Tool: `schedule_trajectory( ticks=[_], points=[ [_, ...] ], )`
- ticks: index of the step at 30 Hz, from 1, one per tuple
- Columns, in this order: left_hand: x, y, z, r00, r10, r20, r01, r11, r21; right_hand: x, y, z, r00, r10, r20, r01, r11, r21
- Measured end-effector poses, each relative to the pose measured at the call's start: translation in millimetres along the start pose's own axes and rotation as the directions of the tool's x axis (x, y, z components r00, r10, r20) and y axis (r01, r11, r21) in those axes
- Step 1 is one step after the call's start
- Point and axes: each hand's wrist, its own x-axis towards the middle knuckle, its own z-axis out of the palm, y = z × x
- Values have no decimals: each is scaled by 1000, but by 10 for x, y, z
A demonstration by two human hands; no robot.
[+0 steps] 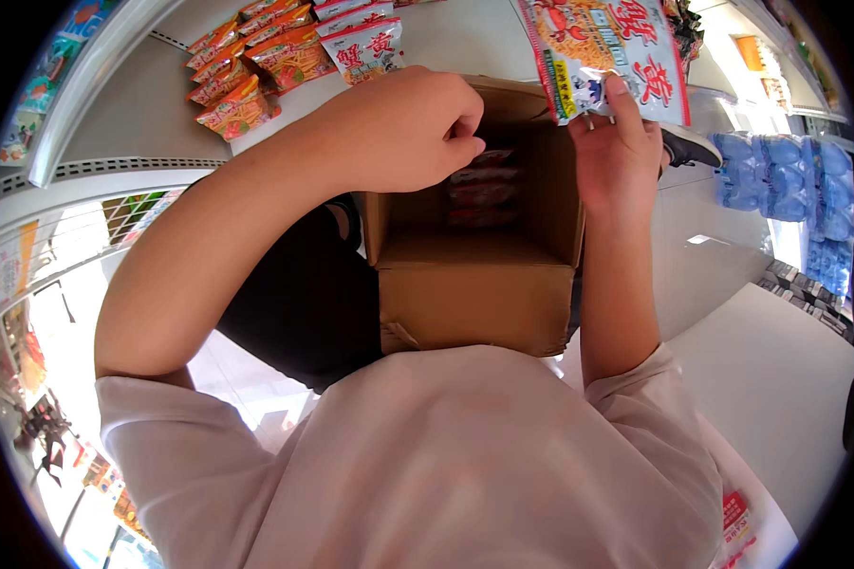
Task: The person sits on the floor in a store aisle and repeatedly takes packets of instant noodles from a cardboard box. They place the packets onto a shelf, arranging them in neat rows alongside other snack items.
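My right hand [615, 160] holds up a silver and red snack packet [605, 57], its thumb across the lower front. The packet bears large red writing and a picture of noodle-like snacks. Above the left rim of an open cardboard box [475, 309], my left hand [427, 128] is curled into a loose fist, back upward. Nothing shows in its fingers, though the palm side is hidden. Several red and silver packets [482, 188] stand in a row deep inside the box, partly in shadow. The box rests between my legs.
On the white shelf ahead, orange snack packets [292, 57] and silver packets [363, 51] stand in rows. Shrink-wrapped blue bottles [779, 178] are stacked at the right, near a dark shoe [690, 148]. A wire-fronted shelf [124, 213] lies at the left.
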Motion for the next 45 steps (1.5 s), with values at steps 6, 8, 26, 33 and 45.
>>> schedule_trajectory(
  ticks=[6,8,26,33,45],
  points=[
    [-66,17,-86,980,-91,178,38,959,281,741,-133,-432,972,-223,-78,168,882,-440],
    [-88,-38,-82,966,-122,230,45,948,316,933,-48,-457,974,-226,-13,187,837,-514],
    [143,-656,-95,991,-91,96,45,915,402,2997,1350,225,805,270,528,501,168,-849],
    [294,-575,-236,946,-205,251,102,923,371,3309,2008,105,759,323,565,536,182,-824],
    [184,-629,-190,974,-112,195,20,907,420,3532,2664,-30,934,162,318,319,18,-947]
  ],
)
